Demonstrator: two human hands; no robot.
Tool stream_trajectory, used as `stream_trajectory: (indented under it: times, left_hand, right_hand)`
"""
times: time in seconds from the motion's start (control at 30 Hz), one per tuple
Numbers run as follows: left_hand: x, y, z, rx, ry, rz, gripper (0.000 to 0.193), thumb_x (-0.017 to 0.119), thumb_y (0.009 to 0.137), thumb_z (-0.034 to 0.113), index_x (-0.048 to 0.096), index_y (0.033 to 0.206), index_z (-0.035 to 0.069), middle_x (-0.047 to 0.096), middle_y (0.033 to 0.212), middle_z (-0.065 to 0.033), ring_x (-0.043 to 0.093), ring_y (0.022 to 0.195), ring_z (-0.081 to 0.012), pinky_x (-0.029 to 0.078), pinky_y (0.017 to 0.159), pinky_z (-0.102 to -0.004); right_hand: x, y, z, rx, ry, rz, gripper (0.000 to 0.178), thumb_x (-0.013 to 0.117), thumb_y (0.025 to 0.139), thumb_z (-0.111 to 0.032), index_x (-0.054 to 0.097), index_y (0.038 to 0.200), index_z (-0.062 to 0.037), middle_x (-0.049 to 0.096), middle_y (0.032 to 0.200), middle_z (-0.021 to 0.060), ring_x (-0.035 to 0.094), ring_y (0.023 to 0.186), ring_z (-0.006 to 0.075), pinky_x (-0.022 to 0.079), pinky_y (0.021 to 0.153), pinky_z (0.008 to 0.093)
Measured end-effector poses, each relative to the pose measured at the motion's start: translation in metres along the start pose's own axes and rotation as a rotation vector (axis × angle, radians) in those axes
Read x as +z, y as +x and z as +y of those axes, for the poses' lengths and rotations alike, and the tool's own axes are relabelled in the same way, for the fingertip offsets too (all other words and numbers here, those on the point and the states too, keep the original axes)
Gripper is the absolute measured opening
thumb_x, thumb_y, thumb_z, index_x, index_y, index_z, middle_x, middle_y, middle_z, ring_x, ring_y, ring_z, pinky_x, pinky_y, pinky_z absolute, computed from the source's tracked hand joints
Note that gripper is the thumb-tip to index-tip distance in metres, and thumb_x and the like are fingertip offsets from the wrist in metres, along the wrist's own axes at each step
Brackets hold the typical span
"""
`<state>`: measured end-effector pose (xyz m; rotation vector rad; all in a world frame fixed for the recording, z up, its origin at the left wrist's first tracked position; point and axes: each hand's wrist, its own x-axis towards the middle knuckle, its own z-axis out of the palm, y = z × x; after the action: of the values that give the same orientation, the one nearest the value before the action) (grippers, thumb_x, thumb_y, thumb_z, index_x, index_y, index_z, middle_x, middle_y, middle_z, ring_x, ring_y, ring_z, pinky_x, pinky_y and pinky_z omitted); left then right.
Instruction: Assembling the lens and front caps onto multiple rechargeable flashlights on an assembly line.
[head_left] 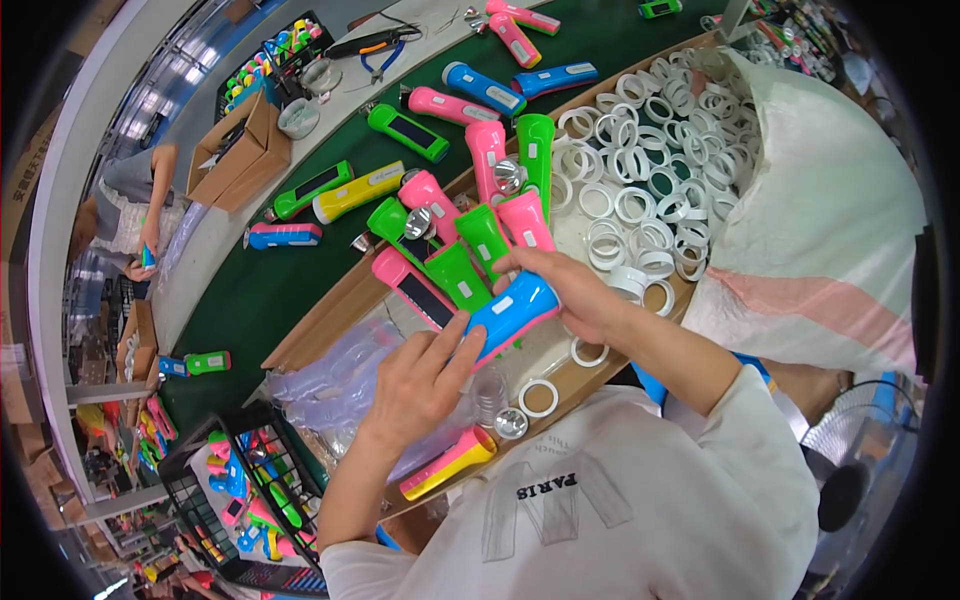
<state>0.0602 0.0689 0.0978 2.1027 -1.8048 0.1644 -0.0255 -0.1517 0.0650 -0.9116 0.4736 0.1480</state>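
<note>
A blue and pink flashlight (512, 316) lies between my two hands, tilted with its wide end up to the right. My right hand (570, 288) is closed around that wide end, thumb along its upper side. At its lower left end, the fingers of my left hand (415, 385) press on the body; their tips are partly hidden. Just beyond are green flashlights (459, 277) and a pink flashlight (412, 287). A loose silver reflector (510, 423), a white ring (539, 398) and a yellow flashlight (450, 464) lie closer to me.
White rings (640, 165) fill the right of the cardboard tray, beside a large white sack (815, 215). Clear plastic bags (345, 385) lie at its left. More flashlights rest on the green belt (235, 305). A black crate (240, 500) stands lower left; another person (140, 210) works across the belt.
</note>
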Motion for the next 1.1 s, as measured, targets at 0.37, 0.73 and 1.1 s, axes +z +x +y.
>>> stream_trajectory:
  times: [0.37, 0.73, 1.1]
  left_hand:
    - [0.015, 0.014, 0.004, -0.063, -0.15, 0.1, 0.066, 0.067, 0.053, -0.004, 0.06, 0.118, 0.003, 0.062, 0.118, -0.0141, 0.062, 0.082, -0.0297, 0.053, 0.067, -0.0373]
    - [0.005, 0.022, 0.01, 0.092, 0.064, -0.02, 0.063, 0.074, 0.059, 0.007, 0.059, 0.12, 0.004, 0.063, 0.115, -0.0152, 0.064, 0.089, -0.0266, 0.053, 0.068, -0.0366]
    - [0.012, 0.026, 0.01, -0.105, -0.256, -0.073, 0.065, 0.073, 0.058, -0.002, 0.057, 0.121, 0.001, 0.06, 0.121, -0.015, 0.062, 0.091, -0.0289, 0.053, 0.073, -0.0346]
  right_hand:
    - [-0.019, 0.014, -0.006, -0.014, 0.049, 0.076, 0.042, 0.04, 0.097, -0.035, 0.063, 0.1, 0.0003, 0.067, 0.092, 0.0125, 0.064, 0.083, 0.0207, 0.051, 0.079, 0.0329]
    - [-0.021, 0.006, -0.01, 0.143, 0.016, 0.15, 0.038, 0.046, 0.096, -0.036, 0.061, 0.102, -0.0015, 0.066, 0.092, 0.0102, 0.064, 0.091, 0.0177, 0.053, 0.077, 0.0305]
    - [-0.028, 0.005, -0.003, 0.062, 0.064, 0.14, 0.038, 0.041, 0.097, -0.031, 0.061, 0.099, 0.0009, 0.064, 0.09, 0.0125, 0.063, 0.083, 0.018, 0.051, 0.079, 0.031]
